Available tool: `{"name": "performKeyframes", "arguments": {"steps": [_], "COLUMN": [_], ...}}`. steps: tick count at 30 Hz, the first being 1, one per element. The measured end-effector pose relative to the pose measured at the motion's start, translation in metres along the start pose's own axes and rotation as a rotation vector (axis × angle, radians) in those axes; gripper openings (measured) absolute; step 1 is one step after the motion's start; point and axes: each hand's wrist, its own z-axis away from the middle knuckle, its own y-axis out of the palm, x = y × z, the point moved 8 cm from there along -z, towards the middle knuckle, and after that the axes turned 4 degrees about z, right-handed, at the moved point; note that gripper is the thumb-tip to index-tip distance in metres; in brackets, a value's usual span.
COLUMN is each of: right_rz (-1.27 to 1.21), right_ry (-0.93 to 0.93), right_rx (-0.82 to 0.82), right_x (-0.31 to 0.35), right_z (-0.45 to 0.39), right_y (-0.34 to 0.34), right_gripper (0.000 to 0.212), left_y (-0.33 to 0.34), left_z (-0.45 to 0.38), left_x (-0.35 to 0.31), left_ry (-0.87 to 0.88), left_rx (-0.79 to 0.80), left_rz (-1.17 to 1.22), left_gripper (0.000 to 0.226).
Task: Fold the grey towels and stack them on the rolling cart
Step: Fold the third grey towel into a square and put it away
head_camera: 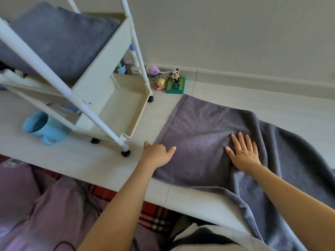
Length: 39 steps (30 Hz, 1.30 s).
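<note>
A grey towel (pixel 203 127) lies spread on the white table (pixel 76 156), its right part rumpled and hanging over the front edge. My left hand (pixel 156 153) rests at the towel's near left edge, fingers loosely curled, thumb on the cloth. My right hand (pixel 243 153) lies flat on the towel's middle with fingers spread. A white rolling cart (pixel 116 82) stands on the table to the left. A folded grey towel (pixel 59 40) sits in its upper tray.
A light blue mug (pixel 41 126) lies on its side under the cart's left end. Small toy figures (pixel 175 80) stand by the wall behind the towel. The cart's slanted white poles (pixel 54 77) cross the left of the view. Pink bedding lies below the table's front edge.
</note>
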Motion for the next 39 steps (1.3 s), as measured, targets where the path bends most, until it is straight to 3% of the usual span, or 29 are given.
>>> {"name": "performKeyframes", "arguments": {"steps": [3, 5, 8, 10, 14, 25, 30, 35, 39], "right_rz": [-0.023, -0.048, -0.07, -0.078, -0.059, 0.046, 0.037, 0.03, 0.054], "right_ry": [-0.004, -0.007, 0.003, 0.077, 0.272, 0.063, 0.018, 0.023, -0.006], "right_rx": [-0.109, -0.209, -0.247, -0.254, -0.253, -0.287, -0.251, -0.351, -0.334], "right_x": [0.011, 0.018, 0.021, 0.007, -0.032, -0.061, -0.054, -0.037, -0.024], "right_z": [0.011, 0.026, 0.052, 0.066, 0.084, 0.018, 0.015, 0.051, 0.057], "right_y": [-0.005, -0.006, 0.011, 0.025, 0.035, -0.004, -0.002, 0.004, 0.014], "right_gripper": [0.064, 0.065, 0.076, 0.076, 0.075, 0.068, 0.069, 0.067, 0.061], "left_y": [-0.004, -0.001, 0.017, 0.036, 0.049, 0.056, 0.056, 0.045, 0.05], "left_z": [-0.006, -0.009, -0.015, -0.021, -0.021, -0.014, -0.014, -0.022, -0.03], "left_x": [-0.026, -0.048, -0.073, -0.079, -0.079, -0.093, -0.09, -0.094, -0.1], "left_ry": [0.147, 0.265, 0.354, 0.333, 0.297, 0.149, 0.088, 0.122, 0.128], "left_rx": [-0.177, -0.246, -0.216, -0.146, -0.262, -0.44, -0.421, -0.448, -0.36], "left_rz": [0.116, 0.213, 0.216, 0.075, -0.091, 0.023, 0.019, 0.044, -0.02], "left_gripper": [0.034, 0.025, 0.048, 0.056, 0.064, 0.06, 0.062, 0.065, 0.07]}}
